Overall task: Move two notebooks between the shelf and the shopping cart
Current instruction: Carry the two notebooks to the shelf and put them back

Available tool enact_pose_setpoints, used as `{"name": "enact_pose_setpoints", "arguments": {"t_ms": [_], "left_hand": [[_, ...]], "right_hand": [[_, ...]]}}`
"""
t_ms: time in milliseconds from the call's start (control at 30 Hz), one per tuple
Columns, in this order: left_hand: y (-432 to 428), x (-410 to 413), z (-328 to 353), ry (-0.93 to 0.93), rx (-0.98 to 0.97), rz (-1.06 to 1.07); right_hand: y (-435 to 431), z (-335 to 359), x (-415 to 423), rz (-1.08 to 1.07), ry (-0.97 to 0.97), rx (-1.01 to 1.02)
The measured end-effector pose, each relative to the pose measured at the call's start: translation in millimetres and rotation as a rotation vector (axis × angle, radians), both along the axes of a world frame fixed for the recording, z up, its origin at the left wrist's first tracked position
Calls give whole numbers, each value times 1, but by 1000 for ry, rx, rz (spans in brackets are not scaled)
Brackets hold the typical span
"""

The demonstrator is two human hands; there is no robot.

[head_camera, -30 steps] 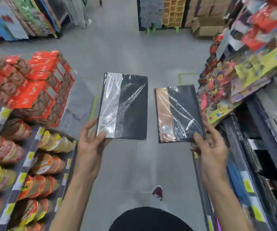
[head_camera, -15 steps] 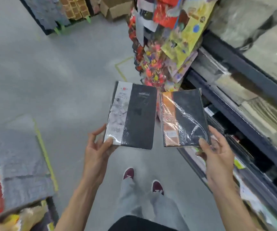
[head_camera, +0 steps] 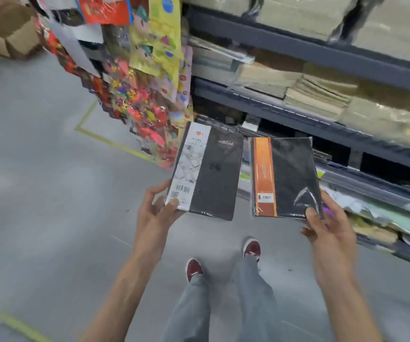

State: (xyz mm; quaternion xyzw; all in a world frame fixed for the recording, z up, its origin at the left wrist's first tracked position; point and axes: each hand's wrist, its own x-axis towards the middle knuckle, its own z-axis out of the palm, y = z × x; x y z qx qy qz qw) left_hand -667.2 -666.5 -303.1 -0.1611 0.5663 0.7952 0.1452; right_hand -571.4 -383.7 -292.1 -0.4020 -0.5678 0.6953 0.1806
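Left grip (head_camera: 154, 215) pinches the white-banded notebook (head_camera: 209, 171) at its bottom-left corner. Right grip (head_camera: 330, 230) pinches the orange-banded notebook (head_camera: 285, 176) at its bottom-right corner. Both notebooks are shrink-wrapped, side by side, not touching, just in front of the shelf (head_camera: 297, 44), by its lower tiers.

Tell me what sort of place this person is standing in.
Most likely a shop aisle, perhaps stationery or general goods. Metal shelves carry stacked paper goods, bright packets hang beside them, and the white-banded notebook and orange-banded notebook are shrink-wrapped with barcode labels.
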Motion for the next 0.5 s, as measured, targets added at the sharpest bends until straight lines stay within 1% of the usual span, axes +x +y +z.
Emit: {"name": "enact_pose_setpoints", "arguments": {"t_ms": [133, 233, 367, 500], "left_hand": [[32, -18, -22, 3, 69, -78], [52, -30, -44, 23, 84, -130], [70, -42, -73, 26, 121, -140], [85, -57, -91, 48, 121, -160]], "right_hand": [[18, -15, 5, -110, 8, -3], [33, -36, 2, -136, -7, -10], [49, -60, -2, -166, 9, -19], [61, -81, -6, -246, 17, -27]]}}
